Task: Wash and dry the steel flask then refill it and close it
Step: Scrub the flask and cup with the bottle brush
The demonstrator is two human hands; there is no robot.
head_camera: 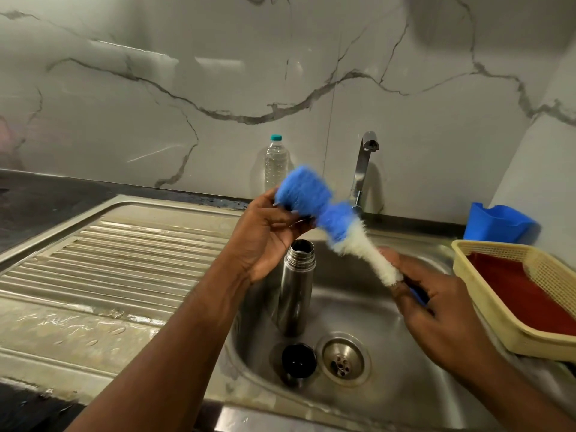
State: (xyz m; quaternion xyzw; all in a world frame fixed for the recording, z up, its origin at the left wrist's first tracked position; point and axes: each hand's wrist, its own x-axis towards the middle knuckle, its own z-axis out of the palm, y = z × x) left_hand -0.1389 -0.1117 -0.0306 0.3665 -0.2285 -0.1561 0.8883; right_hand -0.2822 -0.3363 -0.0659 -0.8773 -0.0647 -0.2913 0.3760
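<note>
The steel flask stands upright and uncapped in the sink basin. Its black cap lies on the basin floor beside the drain. A bottle brush with blue and white bristles is held slanted above the flask's mouth. My right hand grips the brush's blue handle. My left hand is at the blue bristle head, with its fingers curled against the bristles.
The tap rises behind the sink, with no water running. A clear water bottle stands against the marble wall. A wet ribbed drainboard lies on the left. On the right are a yellow basket and a blue container.
</note>
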